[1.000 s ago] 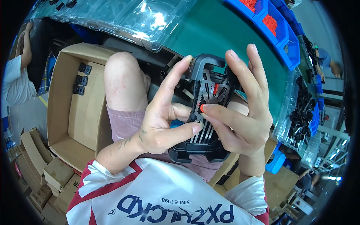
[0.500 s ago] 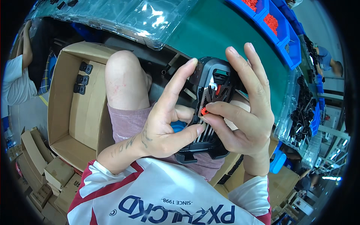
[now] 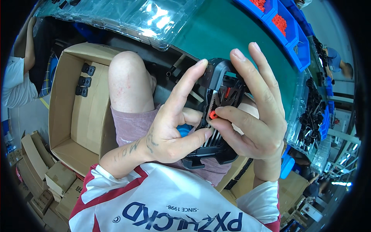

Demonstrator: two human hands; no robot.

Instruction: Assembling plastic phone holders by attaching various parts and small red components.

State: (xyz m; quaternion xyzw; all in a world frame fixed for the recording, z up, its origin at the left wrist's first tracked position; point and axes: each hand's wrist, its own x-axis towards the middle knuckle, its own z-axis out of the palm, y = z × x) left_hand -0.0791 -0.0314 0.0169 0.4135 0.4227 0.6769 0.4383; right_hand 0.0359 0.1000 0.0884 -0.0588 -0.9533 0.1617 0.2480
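hands fitting a small red piece into a black housing

black plastic housing [image 3: 216,116] was held above the lap, between both hands, near the edge of the green table [image 3: 232,34]. left hand [image 3: 170,127] gripped it from the side, its thumb pressed on the ribbed lower part and its index finger stretched up to the curved top. right hand [image 3: 255,120] closed its fingers [image 3: 232,114] on a small red piece [image 3: 212,114], which touched the middle of the housing. by my judgement the piece was at its place but maybe not fully seated, so pressing remained. cardboard box [image 3: 77,116] beside the knee held three black parts [image 3: 85,80]. blue bins [image 3: 286,27] with red pieces stood on the table.
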